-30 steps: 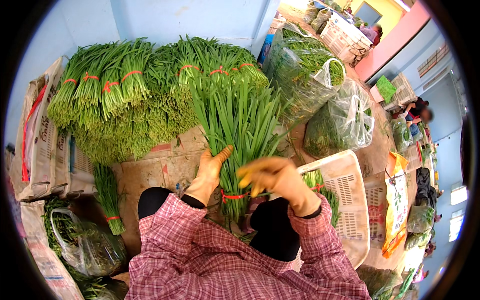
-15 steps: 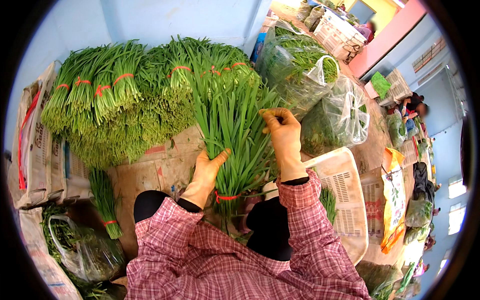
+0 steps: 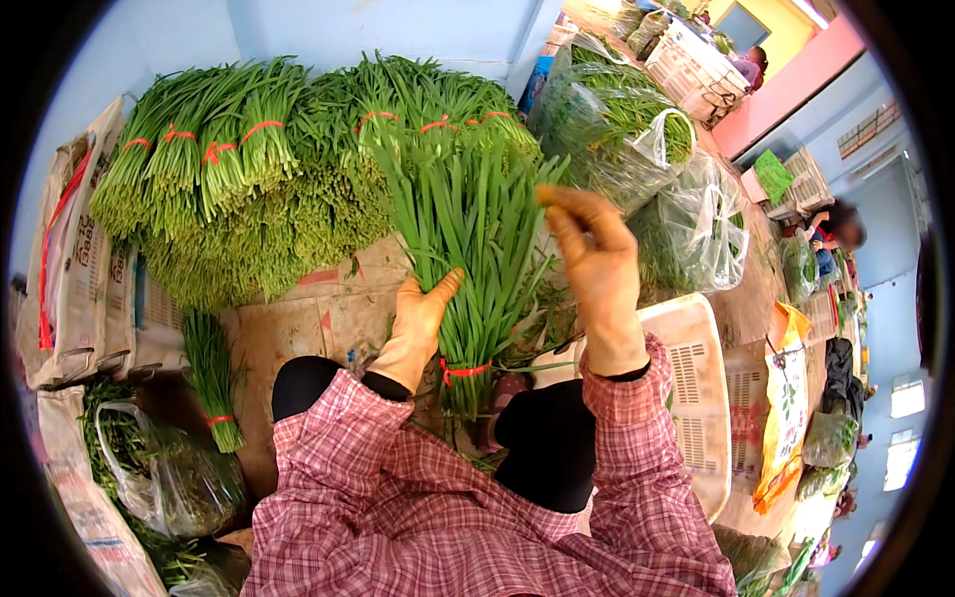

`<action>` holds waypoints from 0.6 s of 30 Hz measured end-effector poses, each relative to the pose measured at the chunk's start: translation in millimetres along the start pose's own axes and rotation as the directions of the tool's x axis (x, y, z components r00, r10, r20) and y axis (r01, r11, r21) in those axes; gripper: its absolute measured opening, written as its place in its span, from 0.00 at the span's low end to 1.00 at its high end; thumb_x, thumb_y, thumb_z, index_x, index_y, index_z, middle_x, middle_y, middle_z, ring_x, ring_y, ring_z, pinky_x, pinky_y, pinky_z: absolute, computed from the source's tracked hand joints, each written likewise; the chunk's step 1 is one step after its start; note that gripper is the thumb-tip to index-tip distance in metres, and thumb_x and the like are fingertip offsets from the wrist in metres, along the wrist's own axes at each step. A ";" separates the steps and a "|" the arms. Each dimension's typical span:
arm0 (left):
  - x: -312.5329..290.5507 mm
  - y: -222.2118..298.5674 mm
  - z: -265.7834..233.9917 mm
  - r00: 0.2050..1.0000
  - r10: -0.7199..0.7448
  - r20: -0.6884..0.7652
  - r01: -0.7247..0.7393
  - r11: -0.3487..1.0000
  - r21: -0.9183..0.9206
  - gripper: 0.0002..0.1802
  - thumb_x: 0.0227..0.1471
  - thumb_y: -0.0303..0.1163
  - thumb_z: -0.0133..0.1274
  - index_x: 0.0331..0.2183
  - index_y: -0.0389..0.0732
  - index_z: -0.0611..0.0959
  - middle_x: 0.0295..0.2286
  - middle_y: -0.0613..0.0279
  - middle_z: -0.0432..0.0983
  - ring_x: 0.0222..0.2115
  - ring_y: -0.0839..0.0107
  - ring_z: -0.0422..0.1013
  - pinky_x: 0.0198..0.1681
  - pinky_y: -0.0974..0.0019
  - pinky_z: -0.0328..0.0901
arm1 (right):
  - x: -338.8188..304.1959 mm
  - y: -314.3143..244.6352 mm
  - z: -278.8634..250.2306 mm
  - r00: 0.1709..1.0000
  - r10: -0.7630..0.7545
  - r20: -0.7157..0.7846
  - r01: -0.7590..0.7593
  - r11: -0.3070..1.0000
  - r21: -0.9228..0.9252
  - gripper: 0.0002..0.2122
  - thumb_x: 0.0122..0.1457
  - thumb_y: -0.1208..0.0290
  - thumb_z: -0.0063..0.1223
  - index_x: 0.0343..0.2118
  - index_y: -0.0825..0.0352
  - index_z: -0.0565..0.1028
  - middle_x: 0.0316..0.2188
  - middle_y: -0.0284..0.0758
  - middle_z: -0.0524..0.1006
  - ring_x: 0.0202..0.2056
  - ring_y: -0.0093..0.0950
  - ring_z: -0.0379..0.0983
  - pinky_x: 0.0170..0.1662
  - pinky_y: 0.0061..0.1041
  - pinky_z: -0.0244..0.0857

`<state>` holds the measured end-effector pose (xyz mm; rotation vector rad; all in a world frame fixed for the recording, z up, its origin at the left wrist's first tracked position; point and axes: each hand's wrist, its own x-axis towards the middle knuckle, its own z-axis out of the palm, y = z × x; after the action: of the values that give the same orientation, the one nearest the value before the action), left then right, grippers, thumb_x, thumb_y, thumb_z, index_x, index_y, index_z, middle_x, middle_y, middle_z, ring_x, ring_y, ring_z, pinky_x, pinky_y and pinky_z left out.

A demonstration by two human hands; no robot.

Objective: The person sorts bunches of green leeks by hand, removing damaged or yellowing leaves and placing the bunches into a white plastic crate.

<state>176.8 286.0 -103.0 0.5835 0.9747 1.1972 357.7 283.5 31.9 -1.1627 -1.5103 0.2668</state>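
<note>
Left hand point(image 3: 423, 323) clamped round bunch point(image 3: 468, 249) just above its red band point(image 3: 464, 371) to keep it upright over the lap, right hand point(image 3: 595, 264) raised, loosely curled, combing leaf tips, beside basket point(image 3: 696, 398).

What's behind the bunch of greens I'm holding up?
Behind the held bunch lie stacked bundles of greens tied with red bands, against a blue wall. Brown cardboard shows beside the left hand. The bunch covers whatever is directly behind it.
</note>
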 end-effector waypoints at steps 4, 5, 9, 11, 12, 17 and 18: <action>-8.2 7.8 2.2 0.994 0.005 0.107 0.001 0.998 -0.058 0.20 0.53 0.26 0.62 0.47 0.31 0.76 0.40 0.56 0.79 0.37 0.68 0.75 0.40 0.64 0.71 | -2.8 1.7 20.1 0.936 -0.072 0.344 0.269 0.776 -0.571 0.15 0.44 0.70 0.68 0.38 0.58 0.82 0.34 0.38 0.79 0.36 0.40 0.76 0.39 0.39 0.71; -8.2 7.1 3.4 0.995 0.002 0.097 -0.001 1.000 -0.016 0.20 0.53 0.26 0.61 0.47 0.31 0.76 0.40 0.56 0.79 0.37 0.68 0.75 0.40 0.64 0.71 | -3.3 9.0 19.7 0.908 -0.017 0.420 0.290 0.749 -0.596 0.13 0.43 0.67 0.68 0.34 0.58 0.82 0.30 0.36 0.79 0.34 0.39 0.77 0.36 0.40 0.70; -8.5 8.3 5.5 0.999 -0.027 0.047 0.024 0.998 0.061 0.19 0.54 0.26 0.61 0.47 0.31 0.76 0.40 0.56 0.79 0.36 0.68 0.75 0.40 0.65 0.71 | -14.3 30.4 17.0 0.874 -0.067 0.480 0.393 0.678 -0.621 0.04 0.45 0.66 0.65 0.26 0.56 0.83 0.23 0.32 0.78 0.29 0.36 0.77 0.32 0.37 0.68; -7.6 8.5 5.5 0.998 -0.043 0.049 0.039 0.997 0.072 0.20 0.54 0.27 0.61 0.47 0.31 0.76 0.41 0.55 0.79 0.37 0.67 0.75 0.41 0.65 0.71 | -19.8 37.7 18.0 0.901 -0.049 0.431 0.347 0.676 -0.650 0.03 0.47 0.68 0.64 0.26 0.57 0.83 0.23 0.33 0.79 0.28 0.34 0.77 0.31 0.35 0.68; -5.6 7.3 5.5 0.997 -0.043 0.061 0.038 0.996 0.079 0.21 0.53 0.27 0.61 0.48 0.31 0.76 0.41 0.55 0.79 0.38 0.67 0.75 0.43 0.64 0.71 | -22.0 41.0 16.7 0.914 -0.038 0.403 0.321 0.673 -0.666 0.03 0.48 0.68 0.64 0.26 0.58 0.82 0.24 0.33 0.80 0.27 0.33 0.78 0.31 0.34 0.69; -7.8 16.1 2.2 0.999 -0.032 0.018 0.029 0.991 0.129 0.38 0.50 0.33 0.65 0.58 0.32 0.67 0.52 0.52 0.72 0.53 0.60 0.66 0.61 0.54 0.57 | 4.8 7.6 9.7 0.908 0.399 -0.130 -0.392 0.917 0.072 0.07 0.56 0.72 0.62 0.36 0.69 0.79 0.26 0.32 0.80 0.25 0.19 0.73 0.30 0.20 0.67; -6.1 22.6 2.8 0.981 -0.120 -0.154 0.148 0.970 0.191 0.39 0.50 0.34 0.65 0.59 0.32 0.66 0.54 0.50 0.70 0.56 0.58 0.63 0.62 0.52 0.54 | 10.0 -14.1 6.6 0.941 0.289 -0.176 -0.266 0.953 0.144 0.07 0.58 0.74 0.60 0.38 0.69 0.78 0.27 0.32 0.79 0.25 0.18 0.73 0.30 0.18 0.65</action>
<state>167.6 287.2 -81.3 0.5879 1.2472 1.0358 346.4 287.2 46.0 -1.2685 -1.1421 0.4155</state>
